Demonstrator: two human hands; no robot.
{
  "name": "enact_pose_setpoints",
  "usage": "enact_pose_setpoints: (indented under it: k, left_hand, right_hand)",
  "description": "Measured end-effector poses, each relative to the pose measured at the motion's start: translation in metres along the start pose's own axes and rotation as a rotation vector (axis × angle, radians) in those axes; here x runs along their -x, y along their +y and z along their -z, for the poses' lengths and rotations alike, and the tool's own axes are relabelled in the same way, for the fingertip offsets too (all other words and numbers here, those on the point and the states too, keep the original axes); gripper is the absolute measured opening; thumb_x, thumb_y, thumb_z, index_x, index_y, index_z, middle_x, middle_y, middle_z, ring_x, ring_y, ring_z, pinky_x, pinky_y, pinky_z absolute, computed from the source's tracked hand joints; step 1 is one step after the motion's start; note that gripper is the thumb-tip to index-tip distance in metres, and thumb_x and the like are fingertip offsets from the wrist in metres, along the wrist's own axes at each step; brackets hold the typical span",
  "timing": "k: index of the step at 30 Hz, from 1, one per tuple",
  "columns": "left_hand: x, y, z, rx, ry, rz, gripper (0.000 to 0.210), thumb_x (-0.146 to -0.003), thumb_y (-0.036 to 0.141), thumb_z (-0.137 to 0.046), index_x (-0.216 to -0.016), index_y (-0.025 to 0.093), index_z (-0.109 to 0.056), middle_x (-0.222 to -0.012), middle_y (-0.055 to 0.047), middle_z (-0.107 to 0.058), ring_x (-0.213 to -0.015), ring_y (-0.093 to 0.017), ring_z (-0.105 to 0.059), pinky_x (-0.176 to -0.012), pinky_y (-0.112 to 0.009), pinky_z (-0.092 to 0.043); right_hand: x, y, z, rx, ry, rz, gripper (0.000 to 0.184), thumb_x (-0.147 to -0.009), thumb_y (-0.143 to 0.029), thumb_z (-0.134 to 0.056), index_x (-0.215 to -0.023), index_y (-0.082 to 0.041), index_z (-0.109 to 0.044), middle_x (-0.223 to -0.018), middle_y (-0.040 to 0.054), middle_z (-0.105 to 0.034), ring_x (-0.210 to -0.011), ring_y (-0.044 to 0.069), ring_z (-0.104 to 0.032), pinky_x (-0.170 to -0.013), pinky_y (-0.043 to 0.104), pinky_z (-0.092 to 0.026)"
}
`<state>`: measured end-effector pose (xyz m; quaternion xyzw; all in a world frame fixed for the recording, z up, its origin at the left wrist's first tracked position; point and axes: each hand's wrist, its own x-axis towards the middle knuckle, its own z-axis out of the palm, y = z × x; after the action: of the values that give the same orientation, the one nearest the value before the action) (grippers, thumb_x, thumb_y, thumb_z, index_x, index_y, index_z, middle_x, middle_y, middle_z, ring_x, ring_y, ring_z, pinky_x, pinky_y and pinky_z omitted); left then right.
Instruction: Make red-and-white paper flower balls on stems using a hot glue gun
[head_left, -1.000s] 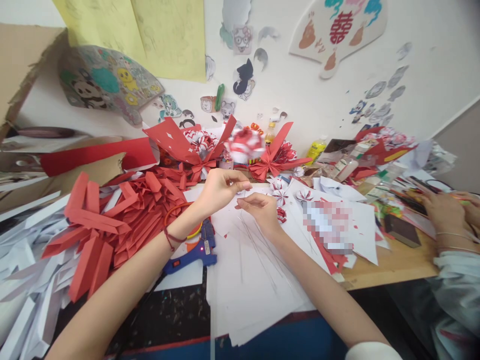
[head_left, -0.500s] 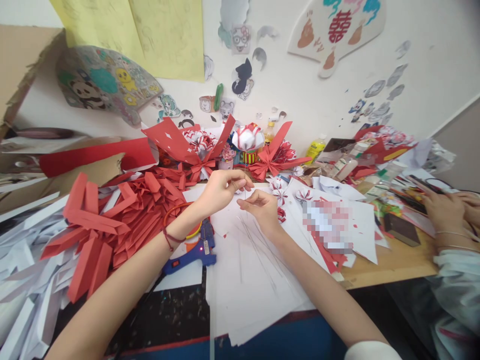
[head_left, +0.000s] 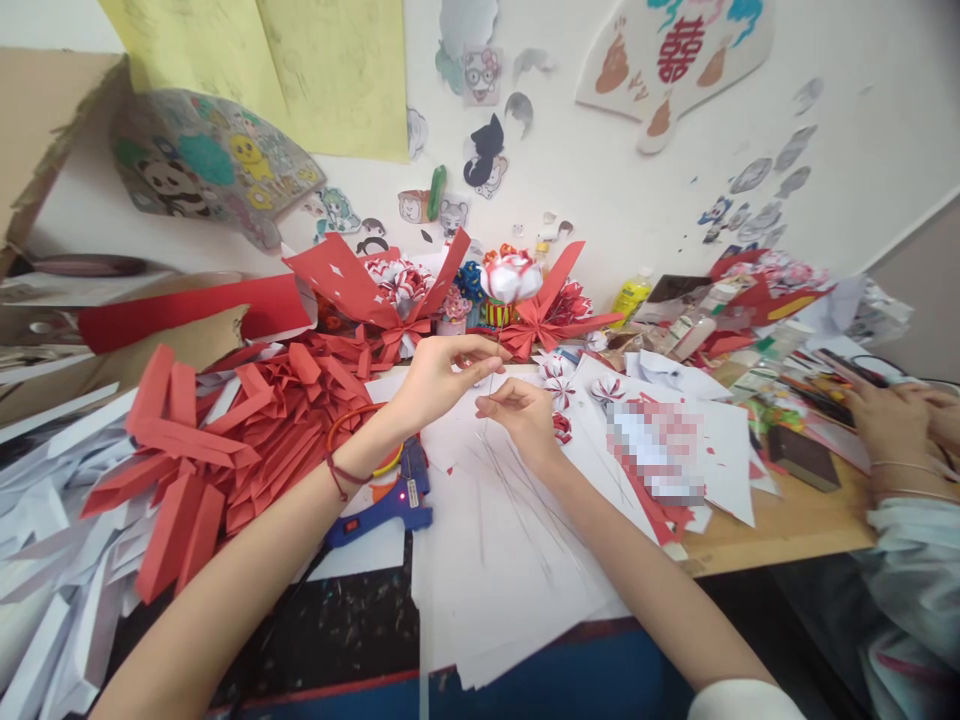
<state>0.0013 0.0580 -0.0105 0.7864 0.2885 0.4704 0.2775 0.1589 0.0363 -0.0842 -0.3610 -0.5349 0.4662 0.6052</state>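
A red and white paper flower [head_left: 511,276] stands up on a thin wire stem [head_left: 492,383] above the table. My left hand [head_left: 452,378] pinches that stem between thumb and fingers below the flower head. A little lower, my right hand [head_left: 520,413] is also closed on the stem with its fingertips. Loose thin wires [head_left: 517,490] lie on white paper sheets [head_left: 480,580] beneath my hands. By my left forearm lies a blue glue gun [head_left: 382,510] with a small light lit. Several small striped paper blossoms [head_left: 606,388] rest right of my right hand.
Folded red paper strips [head_left: 247,440] and white ones [head_left: 60,560] are heaped at the left. Red-wrapped bouquets [head_left: 401,285] stand against the wall. A yellow bottle [head_left: 631,298] is at the back. Another person's hand [head_left: 892,420] is at the right edge.
The flower head has tilted and shifted slightly right and down, and it looks blurred by motion. Both my hands have stayed nearly in place on the stem.
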Motion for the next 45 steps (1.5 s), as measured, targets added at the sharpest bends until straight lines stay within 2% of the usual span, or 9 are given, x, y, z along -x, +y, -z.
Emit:
enact_pose_setpoints:
  k: [7,16,21,26,31,37,40,45]
  left_hand:
    - [0.002,0.003,-0.001,0.035,0.102,0.042,0.016,-0.082,0.033,-0.079,-0.079,0.017,-0.078,-0.082,-0.004,-0.078,-0.070,-0.014,-0.064,-0.063,-0.027,-0.044]
    - [0.002,0.001,-0.005,0.060,0.165,0.030,0.028,-0.077,0.038,-0.083,-0.067,0.017,-0.066,-0.070,-0.001,-0.072,-0.064,-0.012,-0.059,-0.061,-0.026,-0.041]
    - [0.001,0.003,-0.004,0.141,0.176,0.029,0.027,-0.077,0.041,-0.083,-0.073,0.017,-0.072,-0.075,-0.003,-0.074,-0.065,-0.013,-0.062,-0.059,-0.026,-0.044]
    - [0.002,0.005,-0.003,0.163,0.278,0.018,0.026,-0.078,0.043,-0.083,-0.076,0.018,-0.077,-0.076,-0.004,-0.076,-0.066,-0.014,-0.064,-0.059,-0.025,-0.046]
    - [0.002,0.006,-0.003,0.204,0.317,0.053,0.023,-0.075,0.040,-0.086,-0.076,0.018,-0.079,-0.075,-0.003,-0.076,-0.066,-0.014,-0.067,-0.060,-0.024,-0.050]
    - [0.001,0.003,-0.002,0.317,0.286,0.061,0.022,-0.078,0.040,-0.084,-0.080,0.018,-0.080,-0.080,-0.004,-0.078,-0.074,-0.017,-0.072,-0.069,-0.026,-0.057]
    - [0.001,0.003,-0.001,0.317,0.255,0.057,0.024,-0.081,0.041,-0.081,-0.082,0.017,-0.079,-0.083,-0.005,-0.079,-0.077,-0.018,-0.073,-0.073,-0.027,-0.060]
    - [0.002,0.003,-0.002,0.275,0.226,0.024,0.024,-0.087,0.040,-0.074,-0.086,0.016,-0.077,-0.085,-0.006,-0.078,-0.079,-0.017,-0.074,-0.075,-0.026,-0.060]
  right_hand:
    - [0.000,-0.003,-0.001,-0.009,-0.059,-0.030,0.036,-0.061,-0.049,-0.092,-0.066,-0.021,-0.069,-0.063,0.0004,-0.073,-0.061,0.019,-0.071,-0.069,0.036,-0.059]
    - [0.002,-0.004,-0.003,0.033,-0.115,-0.034,0.034,-0.068,-0.054,-0.085,-0.072,-0.022,-0.078,-0.067,0.0040,-0.077,-0.066,0.021,-0.074,-0.072,0.036,-0.058]
    - [0.001,-0.003,-0.002,0.021,-0.131,-0.020,0.030,-0.070,-0.051,-0.085,-0.073,-0.022,-0.078,-0.068,0.0038,-0.077,-0.067,0.020,-0.073,-0.073,0.035,-0.058]
    - [0.002,-0.001,-0.001,0.038,-0.154,-0.019,0.028,-0.073,-0.049,-0.084,-0.074,-0.021,-0.078,-0.069,0.0041,-0.078,-0.069,0.020,-0.074,-0.074,0.035,-0.058]
    - [0.002,0.002,-0.001,0.057,-0.141,-0.031,0.029,-0.073,-0.048,-0.084,-0.078,-0.021,-0.079,-0.072,0.0049,-0.078,-0.070,0.020,-0.075,-0.075,0.035,-0.058]
    - [0.002,0.003,-0.001,0.061,-0.132,-0.030,0.027,-0.072,-0.045,-0.087,-0.084,-0.022,-0.079,-0.084,0.0049,-0.080,-0.075,0.019,-0.074,-0.077,0.034,-0.058]
    - [0.002,-0.001,-0.002,0.084,-0.129,-0.019,0.032,-0.073,-0.047,-0.085,-0.093,-0.024,-0.079,-0.094,0.0051,-0.079,-0.077,0.018,-0.072,-0.076,0.032,-0.056]
    - [0.003,-0.007,-0.004,0.090,-0.106,-0.026,0.036,-0.073,-0.052,-0.083,-0.096,-0.024,-0.077,-0.097,0.0049,-0.078,-0.076,0.017,-0.071,-0.074,0.032,-0.055]
